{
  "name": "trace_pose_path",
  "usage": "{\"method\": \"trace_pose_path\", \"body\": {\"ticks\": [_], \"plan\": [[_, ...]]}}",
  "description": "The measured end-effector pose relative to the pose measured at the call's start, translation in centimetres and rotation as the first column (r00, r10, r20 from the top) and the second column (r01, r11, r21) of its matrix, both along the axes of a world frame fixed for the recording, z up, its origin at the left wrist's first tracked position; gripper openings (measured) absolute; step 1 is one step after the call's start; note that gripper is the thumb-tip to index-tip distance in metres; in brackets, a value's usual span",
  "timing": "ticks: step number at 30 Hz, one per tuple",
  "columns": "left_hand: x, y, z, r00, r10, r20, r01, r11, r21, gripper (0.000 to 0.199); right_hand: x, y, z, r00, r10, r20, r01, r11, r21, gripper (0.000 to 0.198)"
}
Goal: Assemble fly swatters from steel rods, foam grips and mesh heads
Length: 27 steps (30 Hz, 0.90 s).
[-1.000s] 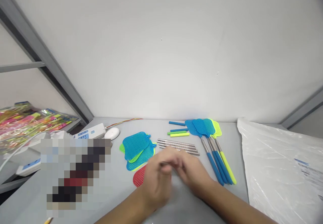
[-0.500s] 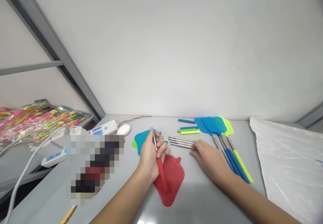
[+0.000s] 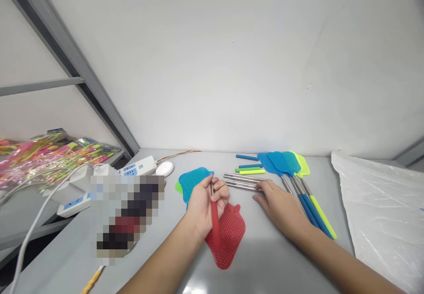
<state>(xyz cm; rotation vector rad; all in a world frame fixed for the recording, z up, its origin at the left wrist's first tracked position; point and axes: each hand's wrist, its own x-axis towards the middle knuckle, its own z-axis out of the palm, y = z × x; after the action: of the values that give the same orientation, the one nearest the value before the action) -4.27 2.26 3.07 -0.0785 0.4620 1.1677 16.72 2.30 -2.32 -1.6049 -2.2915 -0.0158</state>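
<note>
My left hand [image 3: 198, 208] is closed around a red-gripped metal rod, its red foam handle [image 3: 215, 227] pointing down towards me. Beneath that handle a red fly swatter head [image 3: 230, 236] lies flat on the grey table. My right hand [image 3: 281, 208] rests palm down at the near right end of several metal rods [image 3: 240, 182]. Its fingertips touch the rods, and the thumb stays apart from them. Beyond my left hand lie a blue swatter head [image 3: 192, 183] and, partly under it, a green one [image 3: 179, 188].
Blue, green and yellow sleeves [image 3: 250, 166] lie behind the rods. Several blue and yellow fly swatters [image 3: 308, 201] lie right of them, beside a white plastic sheet [image 3: 380, 214]. Power strips [image 3: 137, 168], a white round device [image 3: 164, 169] and a pixelated area stand left; bagged goods [image 3: 49, 157] lie beyond.
The rod in my left hand has turned more upright, its metal end now mostly behind my fingers. The metal rods under my right hand have spread slightly apart. The view has shifted slightly.
</note>
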Motion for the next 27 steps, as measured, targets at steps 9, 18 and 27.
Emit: {"method": "trace_pose_path", "body": {"ticks": [9, 18, 27], "plan": [[0.5, -0.6, 1.3, 0.96, 0.221, -0.171, -0.176, 0.954, 0.244, 0.01, -0.6, -2.2, 1.7, 0.891, 0.411, -0.193, -0.413, 0.91, 0.034, 0.018], [1.8, -1.1, -0.3, 0.929, 0.25, -0.273, -0.161, 0.937, 0.31, 0.01, -0.8, -2.6, 2.1, 0.854, 0.452, -0.258, -0.469, 0.883, -0.004, 0.017], [2.0, -0.7, -0.4, 0.917, 0.266, -0.297, -0.181, 0.941, 0.286, 0.011, -0.9, -3.0, 1.4, 0.839, 0.454, -0.299, -0.448, 0.889, 0.092, 0.024]]}}
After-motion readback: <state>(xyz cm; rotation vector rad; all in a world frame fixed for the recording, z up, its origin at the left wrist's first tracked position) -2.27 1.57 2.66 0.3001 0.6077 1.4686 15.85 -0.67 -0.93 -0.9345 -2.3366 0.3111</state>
